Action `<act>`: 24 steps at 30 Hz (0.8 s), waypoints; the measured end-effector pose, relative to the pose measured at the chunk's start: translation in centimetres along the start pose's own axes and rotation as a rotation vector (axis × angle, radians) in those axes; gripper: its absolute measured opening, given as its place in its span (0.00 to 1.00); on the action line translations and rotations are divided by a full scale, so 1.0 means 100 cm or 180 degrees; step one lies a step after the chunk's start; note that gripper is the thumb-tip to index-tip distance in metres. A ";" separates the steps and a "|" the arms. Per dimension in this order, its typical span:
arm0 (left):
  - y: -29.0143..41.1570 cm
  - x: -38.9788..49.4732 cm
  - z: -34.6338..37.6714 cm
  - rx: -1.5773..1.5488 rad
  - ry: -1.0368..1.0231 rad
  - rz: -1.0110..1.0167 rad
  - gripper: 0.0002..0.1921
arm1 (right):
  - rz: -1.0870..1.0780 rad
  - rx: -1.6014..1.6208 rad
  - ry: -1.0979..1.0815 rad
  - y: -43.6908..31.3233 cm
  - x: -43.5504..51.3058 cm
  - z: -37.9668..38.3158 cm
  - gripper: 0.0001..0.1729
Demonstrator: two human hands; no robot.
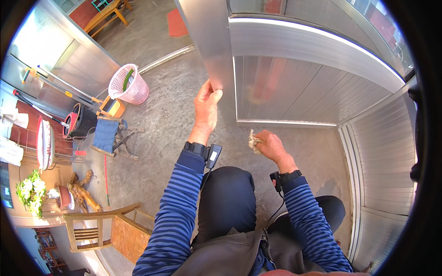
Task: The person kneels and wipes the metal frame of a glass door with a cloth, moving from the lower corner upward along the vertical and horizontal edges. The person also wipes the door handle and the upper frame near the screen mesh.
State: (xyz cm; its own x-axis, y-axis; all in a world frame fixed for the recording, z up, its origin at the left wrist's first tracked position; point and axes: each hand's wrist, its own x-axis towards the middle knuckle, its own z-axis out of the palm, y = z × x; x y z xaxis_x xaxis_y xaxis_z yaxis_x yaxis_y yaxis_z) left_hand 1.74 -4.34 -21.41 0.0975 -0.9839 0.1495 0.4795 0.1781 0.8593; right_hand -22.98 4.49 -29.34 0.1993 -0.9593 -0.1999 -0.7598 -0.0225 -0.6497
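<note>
A metal-framed door (221, 58) with a ribbed lower panel (283, 89) and glass above stands swung out before me. My left hand (206, 107) grips the free edge of its frame, thumb on the near face and the fingers partly hidden behind the edge. Below the door's bottom rail, my right hand (272, 146) pinches a crumpled, pale cloth or paper wad (254, 141) and does not touch the door. Both wrists carry black straps with small cabled devices.
To the left are a pink mesh basket (140, 88), a folding stool with blue webbing (105, 134), an orange dustpan (115, 108), a black bucket (86, 120) and a wooden chair (129, 234). A ribbed metal wall panel (383, 145) stands at the right.
</note>
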 end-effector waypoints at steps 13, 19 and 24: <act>0.008 0.008 -0.001 0.0158 0.0183 0.0133 0.17 | 0.0016 0.0817 0.0103 -0.046 -0.001 -0.027 0.17; 0.060 0.015 0.039 0.0030 0.0048 0.0423 0.31 | -0.2169 0.1024 0.2583 -0.138 0.004 -0.090 0.23; 0.081 0.017 0.069 -0.0043 0.0167 0.0368 0.32 | -0.2810 0.0011 0.3622 -0.166 0.039 -0.097 0.18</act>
State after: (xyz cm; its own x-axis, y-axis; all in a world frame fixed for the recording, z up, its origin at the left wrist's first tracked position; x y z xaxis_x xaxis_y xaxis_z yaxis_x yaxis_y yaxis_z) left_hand -0.20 -4.63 -10.82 0.1982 -0.9549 0.2210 0.4742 0.2907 0.8311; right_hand -15.63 -1.56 -12.24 0.0011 -0.3322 0.9432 -0.6493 -0.7176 -0.2520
